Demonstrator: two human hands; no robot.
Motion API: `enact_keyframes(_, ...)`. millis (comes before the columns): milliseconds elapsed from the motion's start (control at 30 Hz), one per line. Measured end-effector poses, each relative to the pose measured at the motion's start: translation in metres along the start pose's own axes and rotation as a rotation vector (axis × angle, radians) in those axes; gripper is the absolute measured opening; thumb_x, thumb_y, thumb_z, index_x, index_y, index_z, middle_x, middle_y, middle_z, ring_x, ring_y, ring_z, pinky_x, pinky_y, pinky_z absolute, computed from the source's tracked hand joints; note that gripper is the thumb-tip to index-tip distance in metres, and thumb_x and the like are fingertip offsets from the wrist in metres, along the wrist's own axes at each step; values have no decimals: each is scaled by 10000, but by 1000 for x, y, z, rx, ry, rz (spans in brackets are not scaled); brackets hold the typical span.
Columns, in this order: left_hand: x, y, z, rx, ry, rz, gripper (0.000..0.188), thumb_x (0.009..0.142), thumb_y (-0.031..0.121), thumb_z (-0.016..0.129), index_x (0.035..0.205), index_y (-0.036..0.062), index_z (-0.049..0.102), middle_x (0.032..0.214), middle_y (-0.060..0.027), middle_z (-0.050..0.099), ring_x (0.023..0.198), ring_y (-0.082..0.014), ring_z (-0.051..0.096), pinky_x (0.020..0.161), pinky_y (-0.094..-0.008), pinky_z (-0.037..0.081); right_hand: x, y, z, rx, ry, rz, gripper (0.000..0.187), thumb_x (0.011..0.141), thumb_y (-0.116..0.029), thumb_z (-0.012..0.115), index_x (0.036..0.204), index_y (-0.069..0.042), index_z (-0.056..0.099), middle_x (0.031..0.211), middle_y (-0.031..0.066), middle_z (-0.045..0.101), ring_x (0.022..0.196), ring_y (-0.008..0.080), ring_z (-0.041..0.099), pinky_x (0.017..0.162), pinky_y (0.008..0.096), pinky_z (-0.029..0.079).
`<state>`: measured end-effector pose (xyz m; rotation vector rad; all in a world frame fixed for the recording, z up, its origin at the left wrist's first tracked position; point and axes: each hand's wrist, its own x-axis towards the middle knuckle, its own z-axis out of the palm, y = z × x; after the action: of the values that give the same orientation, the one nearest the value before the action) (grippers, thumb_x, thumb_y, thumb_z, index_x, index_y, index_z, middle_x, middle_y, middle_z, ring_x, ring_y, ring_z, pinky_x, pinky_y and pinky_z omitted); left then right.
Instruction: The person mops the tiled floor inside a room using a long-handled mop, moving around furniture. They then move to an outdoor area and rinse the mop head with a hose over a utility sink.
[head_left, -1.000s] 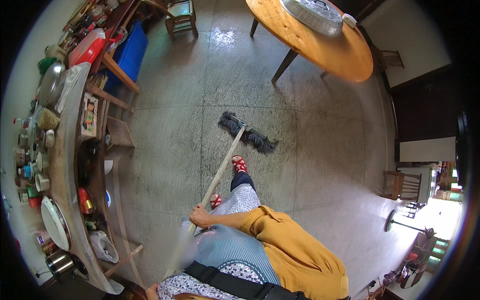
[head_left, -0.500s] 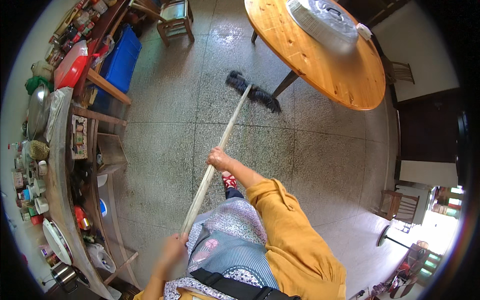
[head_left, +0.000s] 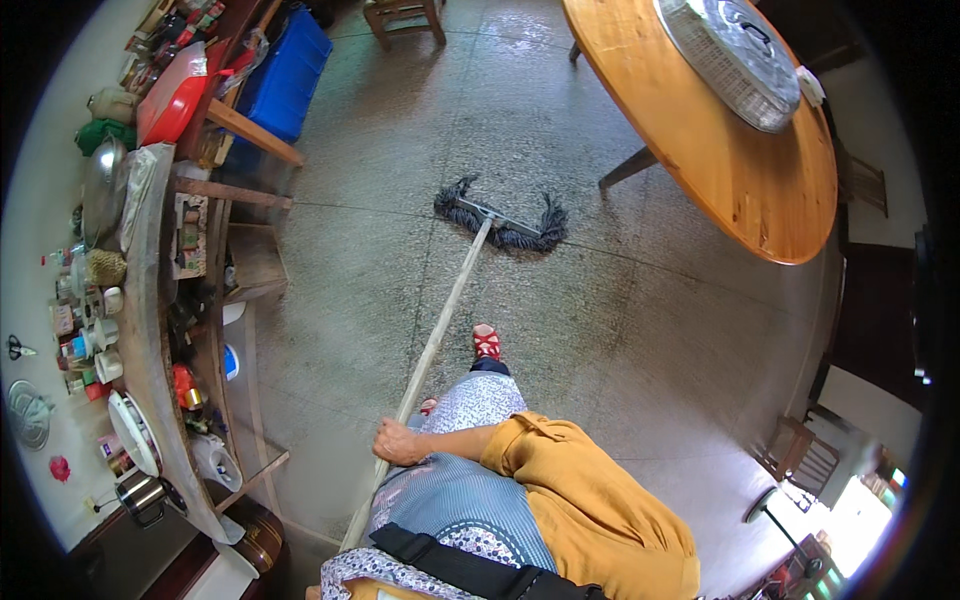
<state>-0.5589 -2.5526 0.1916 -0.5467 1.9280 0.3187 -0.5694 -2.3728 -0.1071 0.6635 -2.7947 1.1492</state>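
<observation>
My right hand (head_left: pixel 398 442) is wrapped round the pale wooden handle of a mop (head_left: pixel 452 302), close to my apron (head_left: pixel 465 500). The handle slants away from the lower left up to a wide head. Dark grey strands (head_left: pixel 550 228) hang from the head and rest on the speckled floor, curling up at both ends, with the metal bar showing between them. Only a sliver of what looks like my left hand (head_left: pixel 313 592) shows at the lower edge, beside the handle's near end. Its fingers are out of sight.
On the left runs a cluttered wooden counter (head_left: pixel 160 350), with a blue bin (head_left: pixel 285 85) beyond. At the far right stands a wooden table (head_left: pixel 700 165) bearing a silver-coloured cover (head_left: pixel 745 70); its leg (head_left: pixel 628 168) is near the mop head. A chair (head_left: pixel 405 15) stands ahead.
The mop has been drawn back towards me, and its strands now curl up at the ends. My right hand has come nearer my body. My left hand has dropped almost out of view.
</observation>
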Motion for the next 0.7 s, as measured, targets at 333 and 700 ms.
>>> enact_keyframes(333, 14, 58, 37, -52, 0, 31, 423, 806, 395, 443, 565, 52, 492, 469, -35, 455, 410, -118, 432, 388, -262, 339, -14, 104, -29, -186, -289, -40, 62, 560, -208, 548, 541, -152, 566, 587, 11, 542, 675, 175, 531, 660, 311, 360)
enact_keyframes(700, 93, 122, 121, -91, -113, 313, 420, 866, 333, 344, 665, 17, 532, 545, -80, 501, 504, -184, 486, 461, -352, 383, -15, 249, -111, -561, -257, 394, 121, 698, -204, 486, 704, -149, 594, 816, 39, 503, 925, 197, 450, 881, 348, 293)
